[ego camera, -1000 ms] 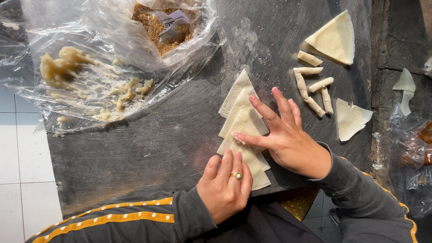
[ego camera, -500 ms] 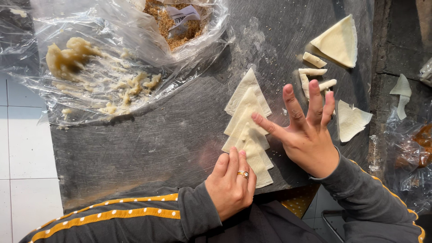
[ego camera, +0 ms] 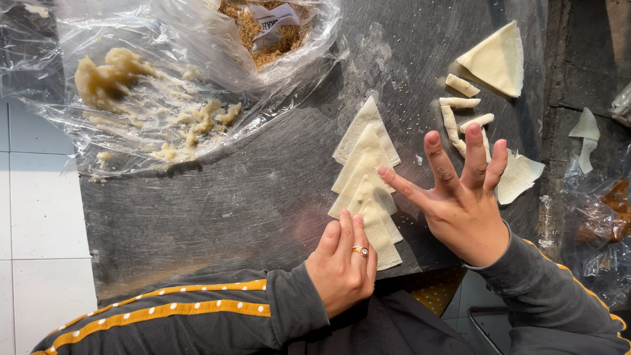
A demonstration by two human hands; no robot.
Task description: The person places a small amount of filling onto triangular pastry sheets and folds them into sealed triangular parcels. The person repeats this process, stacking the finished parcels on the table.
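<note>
Several pale triangular pastry sheets (ego camera: 365, 172) lie overlapped in a row on the dark metal table (ego camera: 217, 210). My left hand (ego camera: 342, 266), with a ring on one finger, rests its fingertips on the nearest sheet at the table's front edge. My right hand (ego camera: 463, 197) hovers just right of the row, fingers spread and lifted, index tip near the middle sheets, holding nothing.
A stack of triangular sheets (ego camera: 496, 59) and several rolled pastry sticks (ego camera: 460, 108) lie at the far right. Clear plastic with yellowish paste (ego camera: 112, 82) covers the far left. A plastic bag of brown crumbly filling (ego camera: 263, 29) sits at the back. White tiled floor (ego camera: 39, 217) shows on the left.
My right hand lifted off the pastry sheets and moved right, its fingers spreading. My left hand stayed on the nearest sheet.
</note>
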